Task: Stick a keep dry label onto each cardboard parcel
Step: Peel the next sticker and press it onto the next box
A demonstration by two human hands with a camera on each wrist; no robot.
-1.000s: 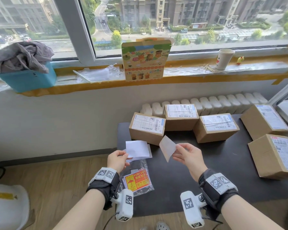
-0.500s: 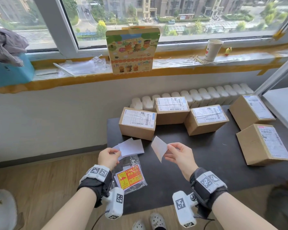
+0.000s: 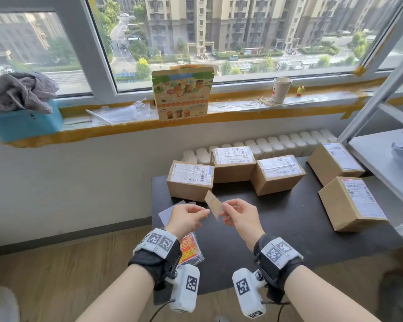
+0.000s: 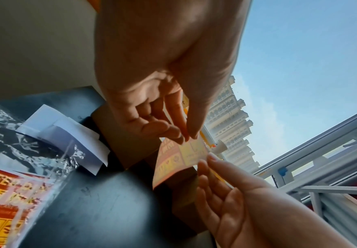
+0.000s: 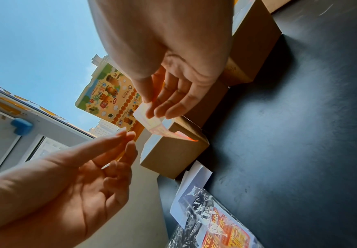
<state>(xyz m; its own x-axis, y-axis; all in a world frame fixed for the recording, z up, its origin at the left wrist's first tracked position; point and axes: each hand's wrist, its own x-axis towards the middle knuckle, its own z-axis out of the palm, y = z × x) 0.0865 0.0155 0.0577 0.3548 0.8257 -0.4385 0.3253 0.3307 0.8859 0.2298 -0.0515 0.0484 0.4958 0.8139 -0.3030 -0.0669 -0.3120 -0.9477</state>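
Note:
Several cardboard parcels with white shipping labels stand on the black table (image 3: 289, 228); the nearest one (image 3: 190, 182) is just beyond my hands. My right hand (image 3: 223, 211) pinches a keep dry label (image 3: 213, 205) by its edge and holds it in the air, tilted. In the right wrist view the label (image 5: 150, 117) bends down under the right hand's fingers (image 5: 158, 110). My left hand (image 3: 205, 211) has thumb and index tips close together beside the label's edge. In that same view the left hand (image 5: 129, 135) stands a small gap short of the label and holds nothing.
A clear bag of red and yellow labels (image 3: 191, 247) and white backing papers (image 3: 166, 213) lie at the table's left corner. A white shelf unit (image 3: 382, 154) borders the right side. The sill holds a colourful box (image 3: 183, 94), a paper cup (image 3: 280, 89) and a blue bin (image 3: 23, 122).
My left hand has let go of the white backing paper, which now lies on the table, and moved right to the label. The right hand has turned the label more edge-on.

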